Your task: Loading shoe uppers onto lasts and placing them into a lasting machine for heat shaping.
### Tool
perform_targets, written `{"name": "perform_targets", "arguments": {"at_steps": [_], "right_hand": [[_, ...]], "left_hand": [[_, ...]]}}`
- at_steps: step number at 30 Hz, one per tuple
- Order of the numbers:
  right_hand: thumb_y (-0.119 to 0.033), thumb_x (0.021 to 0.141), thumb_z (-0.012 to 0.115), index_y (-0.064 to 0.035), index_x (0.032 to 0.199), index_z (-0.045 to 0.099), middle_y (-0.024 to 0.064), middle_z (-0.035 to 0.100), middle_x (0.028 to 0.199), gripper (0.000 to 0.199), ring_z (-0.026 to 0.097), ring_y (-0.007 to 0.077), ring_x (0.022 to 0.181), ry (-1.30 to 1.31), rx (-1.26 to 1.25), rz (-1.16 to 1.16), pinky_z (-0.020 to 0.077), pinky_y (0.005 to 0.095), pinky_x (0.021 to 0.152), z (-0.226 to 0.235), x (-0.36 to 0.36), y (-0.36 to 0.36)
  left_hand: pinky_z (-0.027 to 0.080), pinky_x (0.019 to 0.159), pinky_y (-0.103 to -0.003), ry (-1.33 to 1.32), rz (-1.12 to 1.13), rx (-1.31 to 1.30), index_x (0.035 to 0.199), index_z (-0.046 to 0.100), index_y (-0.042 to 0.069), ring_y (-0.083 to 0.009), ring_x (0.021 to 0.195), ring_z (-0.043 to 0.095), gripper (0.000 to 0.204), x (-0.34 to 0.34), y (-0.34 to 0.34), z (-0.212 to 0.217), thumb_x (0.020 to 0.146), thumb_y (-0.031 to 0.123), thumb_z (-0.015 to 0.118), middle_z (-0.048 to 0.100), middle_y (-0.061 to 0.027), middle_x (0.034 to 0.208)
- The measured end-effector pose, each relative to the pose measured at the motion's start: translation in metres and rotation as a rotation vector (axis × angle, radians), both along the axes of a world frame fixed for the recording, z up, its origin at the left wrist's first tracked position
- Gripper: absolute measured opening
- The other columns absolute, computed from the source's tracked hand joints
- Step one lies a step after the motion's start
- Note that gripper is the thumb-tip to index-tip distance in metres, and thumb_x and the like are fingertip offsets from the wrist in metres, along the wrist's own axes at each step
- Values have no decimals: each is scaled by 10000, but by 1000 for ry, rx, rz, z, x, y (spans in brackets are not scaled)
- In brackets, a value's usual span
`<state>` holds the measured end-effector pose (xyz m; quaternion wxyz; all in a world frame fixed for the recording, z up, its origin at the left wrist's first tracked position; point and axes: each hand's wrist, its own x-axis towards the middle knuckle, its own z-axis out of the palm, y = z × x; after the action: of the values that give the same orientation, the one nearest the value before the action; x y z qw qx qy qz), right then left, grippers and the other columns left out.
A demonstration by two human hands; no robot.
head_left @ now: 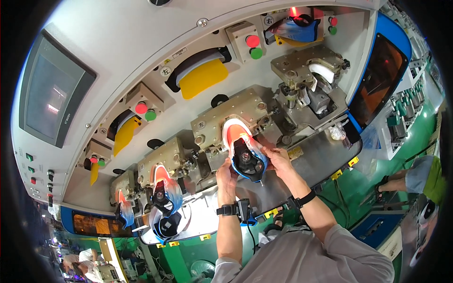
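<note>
- The step in hand looks like fitting or lining up work at a machine station: the blue, white and orange-red shoe upper with a black collar [250, 169] is at the front of the silver steel clamp block [236, 106], above the shiny metal counter [318, 153].
- Its white-rimmed rounded end faces the block and its collar faces the person; whether it is fully seated there, I cannot tell.
- The left hand [226, 175] is closed on the upper's left side, near the collar.
- The right hand [279, 161] holds the opposite side, so the upper is steadied between 2 hands.
- To the left, 2 similar blue, white and orange-red uppers, a nearer [174, 192] and a farther [126, 212], sit at their own stations, which suggests the same step repeated along the row.
- The next move seems to call for an even push toward the block, with the rounded end kept centred and square, before either hand lets go.
- If a start press is then needed, the round red button [252, 41] and round green button [256, 53] sit above, out to the right; fingers should be well clear of the block by then.
- Likely trouble: a twisted upper, or an edge caught in a fold.
</note>
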<state>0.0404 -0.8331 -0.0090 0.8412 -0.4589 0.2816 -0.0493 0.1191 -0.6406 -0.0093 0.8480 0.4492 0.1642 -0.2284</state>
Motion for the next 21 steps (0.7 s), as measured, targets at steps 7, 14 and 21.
{"name": "perform_targets", "arguments": {"at_steps": [7,14,21], "right_hand": [[-317,879,717,-16,925,678,63,682,800,306,649,154,578,-20,-53,-34,561,324,479,-11,3,2],[-202,895,672,-2,928,674,22,656,736,203,597,119,634,-22,-522,101,518,330,600,46,-8,-47],[-89,757,696,-63,1066,659,112,641,1038,313,601,299,985,-431,-1656,-712,479,388,864,229,-2,-226]], "left_hand": [[565,744,-359,10,-14,-61,1080,618,0,-195,814,679,229,3,-2,-15,1005,174,489,690,-76,957],[523,912,-429,-94,60,-25,1192,578,-9,-243,1030,638,307,-12,3,-19,1024,211,445,656,-110,1141],[355,508,-249,-400,722,662,764,517,61,-81,578,414,295,-95,-6,39,958,279,559,420,36,651]]}}
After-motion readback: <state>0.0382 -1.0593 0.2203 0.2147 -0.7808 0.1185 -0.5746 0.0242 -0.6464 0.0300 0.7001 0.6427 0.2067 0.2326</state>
